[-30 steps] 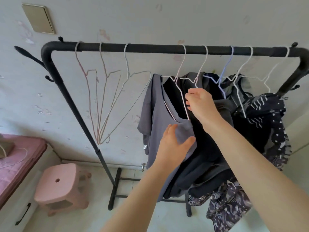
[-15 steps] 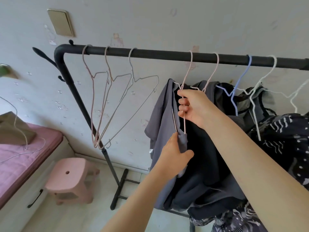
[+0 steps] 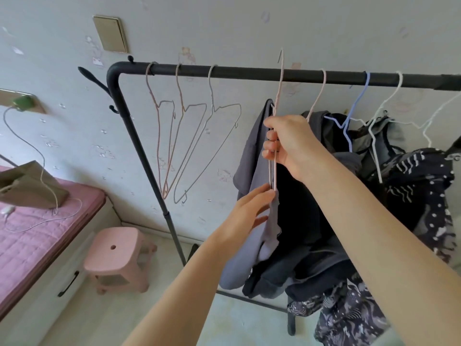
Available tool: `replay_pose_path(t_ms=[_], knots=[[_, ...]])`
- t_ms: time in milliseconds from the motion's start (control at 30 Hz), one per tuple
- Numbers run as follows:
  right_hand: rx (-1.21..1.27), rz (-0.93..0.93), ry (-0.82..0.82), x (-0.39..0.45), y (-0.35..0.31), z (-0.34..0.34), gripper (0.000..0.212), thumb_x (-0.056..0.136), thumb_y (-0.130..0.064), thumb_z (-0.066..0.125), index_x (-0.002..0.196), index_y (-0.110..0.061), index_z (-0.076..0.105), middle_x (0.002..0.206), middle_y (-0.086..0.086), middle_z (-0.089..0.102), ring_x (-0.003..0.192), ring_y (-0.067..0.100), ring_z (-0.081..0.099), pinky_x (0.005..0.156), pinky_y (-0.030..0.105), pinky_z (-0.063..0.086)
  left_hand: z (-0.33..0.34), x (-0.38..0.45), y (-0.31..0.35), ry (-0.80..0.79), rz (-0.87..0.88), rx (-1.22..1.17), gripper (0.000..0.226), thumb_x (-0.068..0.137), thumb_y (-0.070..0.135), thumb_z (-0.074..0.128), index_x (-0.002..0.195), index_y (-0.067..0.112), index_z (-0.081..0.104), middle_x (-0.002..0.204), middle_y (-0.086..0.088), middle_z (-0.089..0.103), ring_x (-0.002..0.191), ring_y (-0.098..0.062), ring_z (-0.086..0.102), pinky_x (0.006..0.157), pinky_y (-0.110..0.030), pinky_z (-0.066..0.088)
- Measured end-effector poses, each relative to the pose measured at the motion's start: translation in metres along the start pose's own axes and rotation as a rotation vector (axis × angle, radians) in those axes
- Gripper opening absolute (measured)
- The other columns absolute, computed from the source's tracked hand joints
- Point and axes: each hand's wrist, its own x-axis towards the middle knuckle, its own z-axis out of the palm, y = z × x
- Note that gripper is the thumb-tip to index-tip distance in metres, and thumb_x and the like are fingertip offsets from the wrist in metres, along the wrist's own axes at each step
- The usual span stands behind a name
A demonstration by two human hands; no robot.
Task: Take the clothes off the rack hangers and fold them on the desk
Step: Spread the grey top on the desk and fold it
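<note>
**Grey shirt comes off its hanger at the rack**

While the right hand (image 3: 289,143) grips a pink wire hanger (image 3: 279,96) with fingers curled round its wires, the hook stands lifted clear above the black rail (image 3: 249,74), apparently so the garment can be worked free without the bar in the way. The grey shirt (image 3: 252,156) hangs just below that hand, toward the middle of the rail, and the left hand (image 3: 245,216) pinches its fabric between thumb and fingers right under the hanger's lower tip, seemingly to draw the cloth down and off.

To the right along the rail, darker clothes (image 3: 324,221) and a patterned black-and-white garment (image 3: 421,186) crowd together on pink, blue and white hangers. Three bare hangers (image 3: 184,136) hang near the rail's left corner.

How much of the shirt remains threaded on the wire cannot be made out, as the hand and folds cover it. The rail's right end runs out of frame, and the dark clothes overlap too closely to count. No desk is in view; a pink stool (image 3: 117,260) and the edge of a bed (image 3: 50,221) show at left.
</note>
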Motion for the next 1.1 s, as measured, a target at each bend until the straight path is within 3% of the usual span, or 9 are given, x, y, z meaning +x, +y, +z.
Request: replay_pose_path(t_ms=[133,267,367,467,633,733,800,967,1100], knots=[[-0.119,-0.048,0.044,-0.047,0.012,0.007,0.026,0.091,-0.006,0.046,0.071,-0.018,0.035,0.060,0.001,0.026,0.044,0.012,0.026,0.045,0.024,0.024,0.007,-0.023,-0.012,-0.020,-0.029,0.065,0.061,0.088,0.053,0.051,0.143,0.027,0.045,0.135,0.008,0.058,0.122,-0.015,0.056,0.110,-0.043,0.040],[-0.348,-0.159,0.144,-0.101,0.029,0.007,0.027,0.090,-0.014,0.047,0.067,-0.018,0.034,0.057,-0.001,0.020,0.049,0.014,0.018,0.047,0.030,0.017,0.016,-0.050,-0.011,0.009,0.018,0.195,0.056,0.101,0.032,0.047,0.152,0.028,0.023,0.139,0.003,0.054,0.113,-0.015,0.061,0.104,-0.037,0.046],[-0.440,-0.158,0.227,-0.138,0.044,0.007,0.021,0.093,-0.026,0.050,0.077,-0.014,0.045,0.055,-0.005,0.031,0.049,0.012,0.029,0.050,0.028,0.027,0.017,-0.061,-0.016,0.051,0.022,0.209,0.063,0.100,0.028,0.048,0.153,0.026,0.015,0.138,0.004,0.054,0.091,-0.013,0.067,0.090,-0.033,0.052],[-0.420,-0.155,0.274,-0.169,0.058,0.006,0.037,0.093,-0.035,0.052,0.064,-0.017,0.039,0.045,-0.011,0.033,0.042,0.008,0.029,0.048,0.026,0.025,0.012,-0.069,-0.022,0.115,0.009,0.226,0.067,0.098,0.028,0.050,0.153,0.026,0.011,0.142,0.001,0.047,0.105,-0.023,0.066,0.069,-0.022,0.055],[-0.483,-0.144,0.296,-0.211,0.071,0.000,0.054,0.091,-0.051,0.049,0.054,-0.020,0.024,0.046,-0.009,0.025,0.041,0.008,0.024,0.054,0.028,0.027,-0.006,-0.078,-0.027,0.378,0.093,0.424,0.059,0.088,0.045,0.056,0.137,0.024,0.031,0.107,-0.004,0.057,0.098,-0.027,0.063,0.081,-0.047,0.057],[-0.541,-0.147,0.297,-0.227,0.073,-0.006,0.056,0.091,-0.054,0.047,0.054,-0.019,0.024,0.053,-0.001,0.028,0.046,0.012,0.026,0.059,0.032,0.029,-0.019,-0.085,-0.028,0.450,0.153,0.595,0.041,0.088,0.047,0.055,0.117,0.020,0.045,0.101,-0.004,0.064,0.088,-0.030,0.066,0.080,-0.046,0.055],[-0.541,-0.136,0.312,-0.233,0.072,-0.013,0.056,0.092,-0.054,0.047,0.054,-0.018,0.025,0.055,0.001,0.029,0.046,0.013,0.026,0.059,0.033,0.030,-0.027,-0.094,-0.029,0.447,0.199,0.736,0.028,0.093,0.043,0.053,0.105,0.018,0.054,0.091,-0.003,0.068,0.082,-0.029,0.067,0.078,-0.043,0.054],[-0.523,-0.150,0.317,-0.240,0.070,-0.028,0.051,0.091,-0.043,0.049,0.052,-0.019,0.024,0.053,0.002,0.027,0.048,0.015,0.022,0.060,0.035,0.027,-0.032,-0.112,-0.028,0.388,0.309,0.887,0.025,0.094,0.044,0.054,0.091,0.019,0.059,0.079,0.005,0.066,0.079,-0.019,0.064,0.074,-0.035,0.050],[-0.495,-0.157,0.313,-0.241,0.072,-0.042,0.050,0.089,-0.036,0.048,0.048,-0.020,0.025,0.049,-0.002,0.026,0.047,0.015,0.022,0.056,0.035,0.025,-0.032,-0.118,-0.020,0.247,0.286,0.751,0.020,0.095,0.033,0.058,0.080,0.019,0.056,0.079,0.001,0.066,0.071,-0.018,0.068,0.077,-0.036,0.055]])
